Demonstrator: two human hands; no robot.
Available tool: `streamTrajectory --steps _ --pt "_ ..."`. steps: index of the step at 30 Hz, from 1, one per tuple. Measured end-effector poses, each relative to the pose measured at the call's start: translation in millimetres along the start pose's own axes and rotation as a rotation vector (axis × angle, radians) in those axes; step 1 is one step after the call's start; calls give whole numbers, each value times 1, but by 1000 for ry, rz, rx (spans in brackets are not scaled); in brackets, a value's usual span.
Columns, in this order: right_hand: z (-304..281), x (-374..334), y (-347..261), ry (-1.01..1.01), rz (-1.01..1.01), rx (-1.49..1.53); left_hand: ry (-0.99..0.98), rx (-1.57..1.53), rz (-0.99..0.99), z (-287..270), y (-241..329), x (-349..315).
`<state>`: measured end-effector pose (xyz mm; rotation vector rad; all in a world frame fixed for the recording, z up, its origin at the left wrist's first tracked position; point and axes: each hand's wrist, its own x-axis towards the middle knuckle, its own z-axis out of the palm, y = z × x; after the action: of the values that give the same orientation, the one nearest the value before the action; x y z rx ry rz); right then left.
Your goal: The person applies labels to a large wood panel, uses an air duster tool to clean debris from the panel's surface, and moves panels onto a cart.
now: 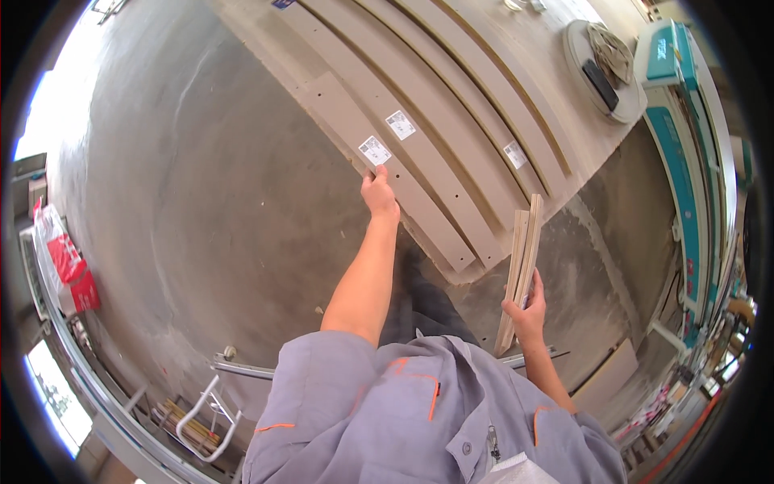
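Observation:
Several long beige-brown panels lie side by side on the table (476,262), some bearing white printed labels. My left hand (380,194) is closed at the left edge of the nearest panel (419,196), which has small drilled holes. Its thumb rests just below the white label (374,151); the fingers at the edge are partly hidden. My right hand (528,313) grips a small bundle of narrow boards (522,250), held upright on edge beside the table's near corner. The lower part of the bundle is partly covered by the fingers.
At the far right of the table, a round grey stool-like top (576,48) carries a black phone (600,85) and a tan cloth item (610,55). A teal and white machine (673,153) stands to the right. Red-and-white bags (68,262) and a white metal frame (211,419) are at left.

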<state>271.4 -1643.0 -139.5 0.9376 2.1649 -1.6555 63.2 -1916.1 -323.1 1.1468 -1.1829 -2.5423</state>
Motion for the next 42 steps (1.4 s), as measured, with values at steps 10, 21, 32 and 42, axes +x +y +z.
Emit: streamTrajectory --steps 10,21,32,42 --pt "29 -45 17 -26 -56 68 31 1268 62 -24 -17 -76" --pt "52 -32 -23 38 -220 -81 -194 1489 24 5 1 -84" --pt "294 142 -177 -204 -658 -555 -430 1185 129 -63 135 37" --pt "541 322 -304 -221 -822 -728 126 1445 -152 -274 256 120"
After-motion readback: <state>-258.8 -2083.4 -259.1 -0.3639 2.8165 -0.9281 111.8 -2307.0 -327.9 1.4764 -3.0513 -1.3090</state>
